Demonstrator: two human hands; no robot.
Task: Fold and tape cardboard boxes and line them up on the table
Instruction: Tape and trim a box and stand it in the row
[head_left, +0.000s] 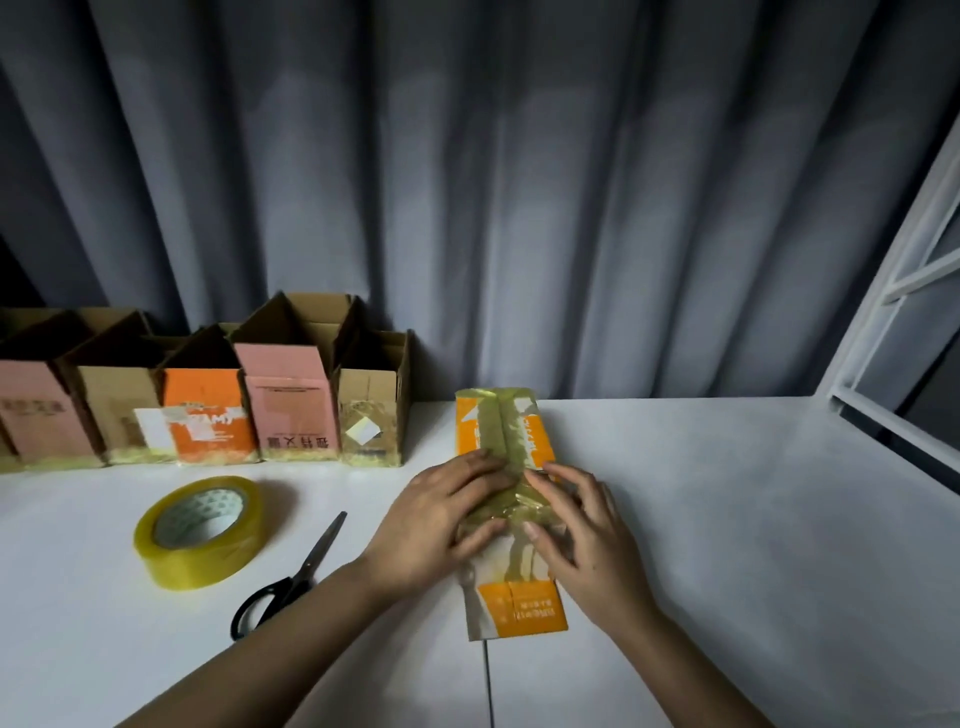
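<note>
Your left hand and right hand lie flat, fingers spread and gripping nothing, pressing the yellowish tape strip along the seam of the orange box lying on the white worktop. Its print is too blurred to read. The tape roll and scissors lie to your left. Open boxes stand in a row by the curtain; their lettering is blurred and not readable.
</note>
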